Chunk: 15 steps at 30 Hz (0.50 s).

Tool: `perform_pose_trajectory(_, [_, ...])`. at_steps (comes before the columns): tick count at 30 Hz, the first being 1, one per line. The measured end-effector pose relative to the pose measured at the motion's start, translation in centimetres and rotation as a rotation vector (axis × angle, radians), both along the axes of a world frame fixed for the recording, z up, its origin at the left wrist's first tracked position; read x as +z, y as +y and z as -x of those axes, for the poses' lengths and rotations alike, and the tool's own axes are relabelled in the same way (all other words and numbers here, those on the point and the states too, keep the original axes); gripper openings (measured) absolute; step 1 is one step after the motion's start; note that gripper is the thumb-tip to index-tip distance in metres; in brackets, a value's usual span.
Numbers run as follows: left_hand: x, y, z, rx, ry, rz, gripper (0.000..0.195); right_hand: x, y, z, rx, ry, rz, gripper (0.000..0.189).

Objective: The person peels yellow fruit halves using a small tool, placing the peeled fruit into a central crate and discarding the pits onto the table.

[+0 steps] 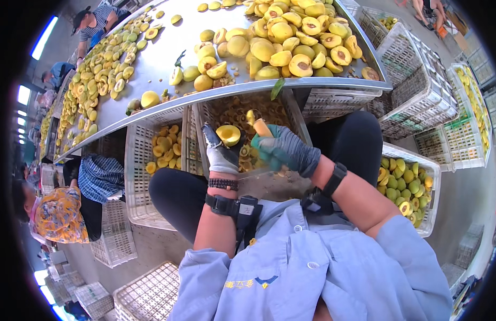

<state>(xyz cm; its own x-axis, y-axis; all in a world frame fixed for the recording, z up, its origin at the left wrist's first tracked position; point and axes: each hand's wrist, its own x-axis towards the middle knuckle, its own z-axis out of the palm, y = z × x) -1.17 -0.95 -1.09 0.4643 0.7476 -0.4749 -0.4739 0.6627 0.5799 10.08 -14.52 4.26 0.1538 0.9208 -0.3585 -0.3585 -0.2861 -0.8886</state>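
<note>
My left hand point(223, 158), in a worn white and dark glove, holds a halved yellow peach point(228, 135) with its cut face up. An empty hollow shows where its stone was. In my right hand point(288, 149), gloved in grey and green, is a small pitting tool point(263, 128) with a light-coloured handle. Its tip, with something yellow on it, points up and away from me, a little right of the peach half. Below both hands, between my knees, stands a crate point(298, 116) holding stones and fruit scraps.
A metal table point(167, 60) heaped with peach halves point(300, 40) runs across the front. Plastic crates of fruit stand at my left point(135, 192) and right point(430, 200). Stacked crates point(416, 80) rise at the far right. A person point(61, 216) sits at the left; others work farther along.
</note>
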Motion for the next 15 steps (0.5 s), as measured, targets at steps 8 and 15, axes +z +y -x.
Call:
perform_pose_trajectory(8, [6.6,9.2,7.4,0.57,0.649,-0.917,0.032,-6.1,0.3,-3.0,0.038,-0.951,0.188,0.025])
perform_pose_trajectory(15, [10.4,10.3,1.0,0.162,0.799,-1.267,0.039,-9.1,0.3,-1.2,0.587,-1.235,0.225,0.031])
